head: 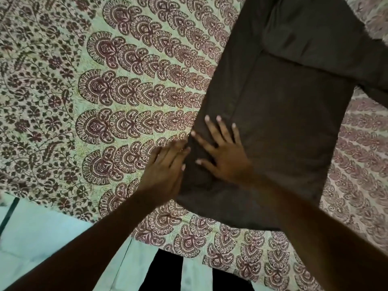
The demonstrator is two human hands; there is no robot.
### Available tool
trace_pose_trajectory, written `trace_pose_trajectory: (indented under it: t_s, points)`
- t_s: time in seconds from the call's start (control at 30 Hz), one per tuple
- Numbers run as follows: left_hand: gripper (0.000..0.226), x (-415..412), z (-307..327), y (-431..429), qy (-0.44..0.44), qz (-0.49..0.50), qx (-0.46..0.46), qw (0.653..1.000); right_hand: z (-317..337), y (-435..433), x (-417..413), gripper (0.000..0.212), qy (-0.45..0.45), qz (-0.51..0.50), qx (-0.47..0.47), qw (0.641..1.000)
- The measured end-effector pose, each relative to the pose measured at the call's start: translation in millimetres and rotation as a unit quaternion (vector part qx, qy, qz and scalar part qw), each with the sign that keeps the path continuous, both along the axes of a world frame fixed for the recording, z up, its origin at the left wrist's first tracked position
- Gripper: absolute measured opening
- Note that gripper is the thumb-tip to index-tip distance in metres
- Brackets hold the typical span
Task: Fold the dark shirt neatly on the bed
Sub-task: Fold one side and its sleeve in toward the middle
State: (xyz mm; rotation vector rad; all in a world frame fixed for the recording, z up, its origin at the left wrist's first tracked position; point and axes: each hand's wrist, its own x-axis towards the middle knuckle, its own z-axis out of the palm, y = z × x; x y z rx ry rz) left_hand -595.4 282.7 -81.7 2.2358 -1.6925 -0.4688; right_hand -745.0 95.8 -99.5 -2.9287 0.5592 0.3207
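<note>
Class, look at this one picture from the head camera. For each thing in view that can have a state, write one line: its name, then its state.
Dark shirt: lying on the bed, partly folded into a long panel, one part sticking out at upper right.
Bedsheet: spread flat under the shirt.
Left hand: open, at the shirt's left edge.
Right hand: open, fingers spread, palm down on the shirt.

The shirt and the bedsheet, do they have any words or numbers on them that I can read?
None: no words, numbers, labels or signs can be read anywhere in the picture.
dark shirt: plain fabric, with no print or tag showing.
bedsheet: only flower and scalloped patterns, no letters.
left hand and right hand: nothing written on them.
</note>
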Motion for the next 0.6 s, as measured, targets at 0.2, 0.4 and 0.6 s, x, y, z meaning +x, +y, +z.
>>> trace_pose_trajectory:
  t_s: [0.2, 0.4, 0.6]
  points:
    - [0.063, 16, -13, -62, -0.081, -0.103, 0.042, 0.991, 11, 60, -94, 0.06, -0.008, 0.065, 0.048, 0.997]
    - [0.079, -21, -20, -20, -0.106, -0.098, 0.086, 0.986, 11, 18, -66, 0.057, -0.091, -0.067, 0.056, 0.992]
    - [0.076, -51, -15, 35, -0.094, -0.105, 0.105, 0.984, -2, -16, -20, 0.061, -0.041, -0.046, 0.021, 0.998]
